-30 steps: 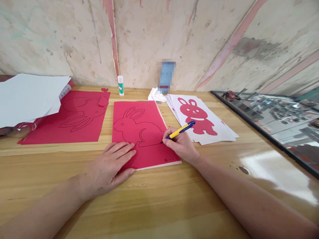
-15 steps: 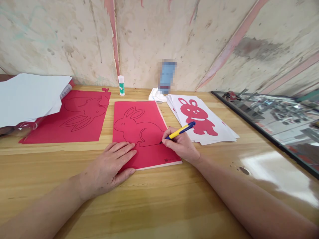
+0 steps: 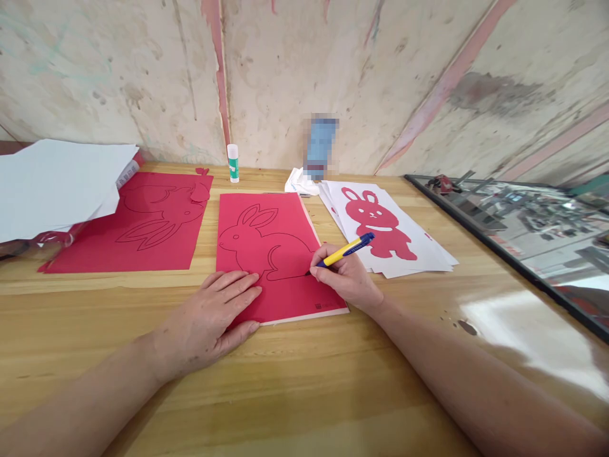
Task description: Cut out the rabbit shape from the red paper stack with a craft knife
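Observation:
A red sheet (image 3: 285, 298) with a black rabbit outline lies in front of me on a pad or stack with a pale edge. My left hand (image 3: 209, 317) rests flat on its lower left corner, fingers spread a little and holding nothing. At the sheet's right edge my right hand (image 3: 345, 279) grips a yellow and blue pen (image 3: 345, 251), whose dark tip is at the line by the rabbit's rear. Left of it lies another red sheet (image 3: 166, 260) with a rabbit outline. White sheets (image 3: 428, 251) with a red paper rabbit (image 3: 378, 222) lie on the right.
A glue stick (image 3: 233, 164) stands near the wall. Crumpled white tissue (image 3: 301, 182) lies beside a blurred blue object (image 3: 320, 146). White papers (image 3: 57, 184) cover the far left of the wooden table (image 3: 266, 400). A black-framed reflective panel (image 3: 523, 219) is at the right.
The view has shifted very slightly. Both hands and the pen keep practically the same places on the red sheet.

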### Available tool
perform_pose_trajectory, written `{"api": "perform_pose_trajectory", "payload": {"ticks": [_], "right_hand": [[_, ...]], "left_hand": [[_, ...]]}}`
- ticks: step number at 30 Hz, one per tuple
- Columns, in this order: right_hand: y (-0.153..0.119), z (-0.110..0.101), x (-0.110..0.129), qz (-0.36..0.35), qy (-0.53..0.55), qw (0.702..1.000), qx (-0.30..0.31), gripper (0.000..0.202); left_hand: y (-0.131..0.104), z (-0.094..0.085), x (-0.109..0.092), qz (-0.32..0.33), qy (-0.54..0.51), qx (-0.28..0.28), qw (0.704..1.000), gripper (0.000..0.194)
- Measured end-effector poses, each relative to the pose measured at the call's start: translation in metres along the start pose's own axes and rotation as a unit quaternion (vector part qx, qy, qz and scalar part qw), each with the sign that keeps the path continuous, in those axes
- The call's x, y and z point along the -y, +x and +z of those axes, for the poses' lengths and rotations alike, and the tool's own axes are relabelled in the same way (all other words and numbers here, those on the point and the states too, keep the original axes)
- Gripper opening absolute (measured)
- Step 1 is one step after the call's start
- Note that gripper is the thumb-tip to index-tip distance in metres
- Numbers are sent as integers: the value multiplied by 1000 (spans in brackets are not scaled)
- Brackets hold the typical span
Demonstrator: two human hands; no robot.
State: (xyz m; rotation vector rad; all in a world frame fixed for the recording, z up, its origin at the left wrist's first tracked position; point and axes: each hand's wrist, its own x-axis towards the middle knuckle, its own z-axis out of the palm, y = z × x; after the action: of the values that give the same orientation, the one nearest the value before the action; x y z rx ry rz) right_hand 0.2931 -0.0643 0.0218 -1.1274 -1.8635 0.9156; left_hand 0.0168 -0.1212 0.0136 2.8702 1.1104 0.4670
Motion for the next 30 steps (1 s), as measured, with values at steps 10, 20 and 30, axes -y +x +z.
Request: {"api": "perform_pose_trajectory", "payload": {"ticks": [10, 20, 30], "right_hand": [[0, -1, 0, 10, 3, 1000, 8, 4], [0, -1, -2, 5, -3, 1000, 11, 4], [0, -1, -4, 8, 16, 999, 31, 7]], "left_hand": [[0, -1, 0, -2, -6, 0, 1000, 46], [0, 0, 0, -5, -7, 3, 1000, 46], [0, 0, 1, -1, -6, 6, 1000, 46]]}}
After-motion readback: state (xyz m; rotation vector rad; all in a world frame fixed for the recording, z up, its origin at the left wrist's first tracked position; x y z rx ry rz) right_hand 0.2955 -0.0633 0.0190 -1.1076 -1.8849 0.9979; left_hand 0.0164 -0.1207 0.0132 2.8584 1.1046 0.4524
